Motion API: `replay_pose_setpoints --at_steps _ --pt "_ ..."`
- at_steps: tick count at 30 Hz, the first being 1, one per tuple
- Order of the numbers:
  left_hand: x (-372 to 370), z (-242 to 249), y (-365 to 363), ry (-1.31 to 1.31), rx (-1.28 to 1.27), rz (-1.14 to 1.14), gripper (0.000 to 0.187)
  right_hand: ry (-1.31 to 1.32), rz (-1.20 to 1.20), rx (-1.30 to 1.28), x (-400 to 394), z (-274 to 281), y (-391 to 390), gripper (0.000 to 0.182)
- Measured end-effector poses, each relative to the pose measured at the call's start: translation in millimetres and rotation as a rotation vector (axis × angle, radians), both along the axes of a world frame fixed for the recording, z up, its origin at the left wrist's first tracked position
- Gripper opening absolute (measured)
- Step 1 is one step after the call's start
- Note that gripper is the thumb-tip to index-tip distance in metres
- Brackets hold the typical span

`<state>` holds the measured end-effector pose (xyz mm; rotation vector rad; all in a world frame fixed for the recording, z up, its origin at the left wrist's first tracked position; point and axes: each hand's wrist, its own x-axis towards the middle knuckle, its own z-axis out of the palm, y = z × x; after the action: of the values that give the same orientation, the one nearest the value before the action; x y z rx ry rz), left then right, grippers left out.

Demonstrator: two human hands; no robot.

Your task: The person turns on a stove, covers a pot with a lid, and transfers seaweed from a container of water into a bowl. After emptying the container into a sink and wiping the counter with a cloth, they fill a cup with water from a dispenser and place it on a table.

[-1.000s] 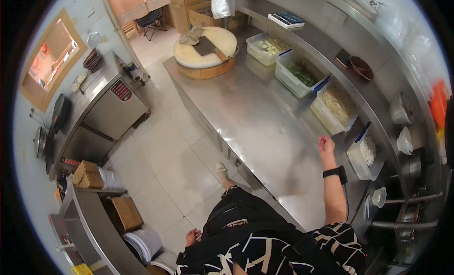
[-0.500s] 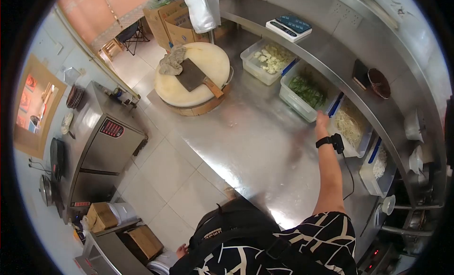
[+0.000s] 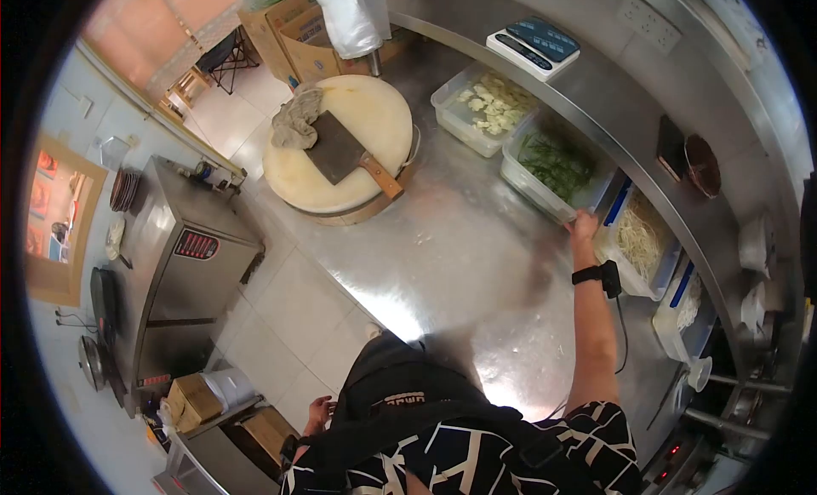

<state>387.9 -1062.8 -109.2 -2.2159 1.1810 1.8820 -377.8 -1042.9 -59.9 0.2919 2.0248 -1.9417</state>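
My right hand (image 3: pixel 582 225), with a black band on its wrist, is closed on the near right corner of a clear plastic tub (image 3: pixel 534 189). Dark leafy greens (image 3: pixel 557 165) lie inside that tub. On its left stands a tub of pale cut vegetable pieces (image 3: pixel 494 106), perhaps cauliflower. To its right is a tub with a blue edge holding pale thin strands (image 3: pixel 638 234). Low at my left side hangs my left hand (image 3: pixel 318 412), partly visible, its fingers loosely apart and nothing seen in them.
A cleaver (image 3: pixel 336 148) and a crumpled cloth (image 3: pixel 296 118) rest on a round chopping block (image 3: pixel 374 99) on the steel counter (image 3: pixel 425 265). The overhanging shelf (image 3: pixel 587 112) carries a digital scale (image 3: pixel 534 47). Cardboard boxes (image 3: pixel 311 59) stand at the back.
My right hand has drawn the greens tub slightly left, widening the gap to the strands tub. The blue strip beside the cauliflower-like pieces no longer shows. My left hand shows more. The view shifted slightly.
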Motion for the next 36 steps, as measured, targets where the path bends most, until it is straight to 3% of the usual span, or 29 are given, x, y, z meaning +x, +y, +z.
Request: replay_pose_setpoints --at_steps 1,2,6,9,10,15,18,19,20,21,23,24,27,28,30,32,36 --pt "1.9 -5.8 -9.2 0.02 0.024 0.02 0.033 0.008 -0.001 0.0 5.1 8.0 -2.6 0.04" --pt "-19.1 18.6 -21.6 -0.027 -0.028 -0.085 0.033 0.013 -0.007 0.001 7.5 9.2 -1.2 0.033" --pt "-56.7 41.8 -61.0 -0.05 -0.069 -0.201 0.032 0.038 0.088 -0.022 -5.8 -15.6 7.3 0.036" --pt "-62.1 26.9 -70.9 0.046 -0.055 -0.113 0.032 0.023 0.029 -0.034 9.6 6.3 -3.7 0.039" --pt "-65.1 27.5 -72.7 0.134 -0.073 -0.134 0.032 0.045 0.036 -0.028 11.0 6.1 -4.9 0.039" --pt "-67.0 18.3 -76.1 0.078 -0.08 -0.297 0.032 0.01 0.006 0.027 15.6 10.7 -9.7 0.041" --pt "-47.7 7.2 -72.7 0.065 -0.153 -0.41 0.031 0.117 0.085 0.037 10.6 -6.6 5.3 0.037" --pt "-43.2 2.7 -75.2 0.066 -0.212 -0.486 0.03 0.198 0.211 0.162 2.8 -28.7 15.7 0.034" --pt "-43.5 1.6 -77.5 0.087 -0.203 -0.524 0.03 0.274 0.336 0.293 4.3 -20.2 25.3 0.031" --pt "-42.3 1.1 -79.3 0.031 -0.219 -0.558 0.029 0.279 0.298 0.312 10.5 -11.8 43.2 0.031" --pt "-29.1 -8.7 -82.9 -0.017 -0.23 -0.617 0.029 0.709 0.175 0.309 60.5 58.3 59.9 0.019" --pt "-14.4 -25.7 -84.3 -0.005 -0.227 -0.602 0.029 0.792 0.137 0.351 58.3 60.8 78.3 0.014" --pt "21.2 -77.5 -80.1 0.018 -0.227 -0.512 0.027 0.585 0.246 0.326 55.9 61.7 113.2 0.016" --pt "23.0 -83.6 -78.0 0.026 -0.231 -0.474 0.027 0.589 0.246 0.324 58.9 62.6 110.7 0.016" --pt "11.0 -64.0 -83.7 0.084 -0.25 -0.472 0.026 1.012 0.408 0.45 65.0 69.5 82.3 0.022" --pt "-3.3 -49.2 -90.9 0.144 -0.276 -0.473 0.025 1.18 0.5 0.484 73.0 89.1 40.1 0.029" --pt "-33.5 -23.4 -93.5 0.207 -0.263 -0.362 0.029 1.176 0.579 0.608 67.7 69.1 -9.8 0.033"
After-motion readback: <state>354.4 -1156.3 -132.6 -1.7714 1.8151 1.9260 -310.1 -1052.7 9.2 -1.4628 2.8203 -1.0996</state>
